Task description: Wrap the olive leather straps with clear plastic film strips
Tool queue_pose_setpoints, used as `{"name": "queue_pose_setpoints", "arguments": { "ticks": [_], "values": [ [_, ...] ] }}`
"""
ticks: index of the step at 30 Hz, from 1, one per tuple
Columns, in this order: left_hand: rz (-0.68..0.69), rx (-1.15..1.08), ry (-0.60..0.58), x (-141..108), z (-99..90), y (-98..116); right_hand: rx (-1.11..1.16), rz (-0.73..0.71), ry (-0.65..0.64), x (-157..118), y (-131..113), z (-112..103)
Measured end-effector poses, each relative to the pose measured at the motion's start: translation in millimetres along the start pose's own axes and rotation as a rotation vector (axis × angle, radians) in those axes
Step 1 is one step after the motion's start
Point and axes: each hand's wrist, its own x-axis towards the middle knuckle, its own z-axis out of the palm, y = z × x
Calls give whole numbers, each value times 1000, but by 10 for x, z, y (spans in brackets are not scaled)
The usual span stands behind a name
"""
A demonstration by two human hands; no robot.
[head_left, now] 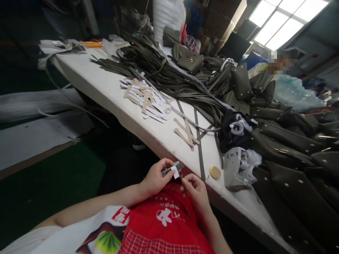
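Just off the near edge of the table, my left hand point(156, 177) is closed around a short dark strap end point(180, 166). A small white slip point(175, 171) lies against the strap under my left thumb. My right hand point(195, 190) is beside it, a little to the right, with thumb and fingers pinched together. Whatever sits in that pinch, if anything, is too small to make out. Both hands are above the red apron point(169, 233). On the table, nearest to the right hand, lies a round yellow-rimmed disc point(215, 172).
Paper strips point(148, 97) are heaped on the white table point(111, 90), with several tan strips point(186, 132) nearer. Long dark straps point(169, 76) lie bundled behind. Dark green bags point(293, 137) pile up at right, beside a white box point(235, 169). A person point(282, 63) is at the back right.
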Motion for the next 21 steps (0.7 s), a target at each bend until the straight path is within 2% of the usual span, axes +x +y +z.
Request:
{"name": "queue_pose_setpoints", "arguments": {
  "ticks": [5,10,14,17,21],
  "values": [
    [6,41,34,-42,-76,23,9,81,-40,174,81,181],
    [-28,54,21,-31,-92,12,28,98,-103,241,85,205],
    [-39,-13,83,-17,-64,15,117,88,-159,232,99,201],
    [-7,-11,81,-40,-50,40,146,70,-141,227,135,214],
    [101,134,60,-94,-58,101,130,44,-94,243,181,243]
  ]
}}
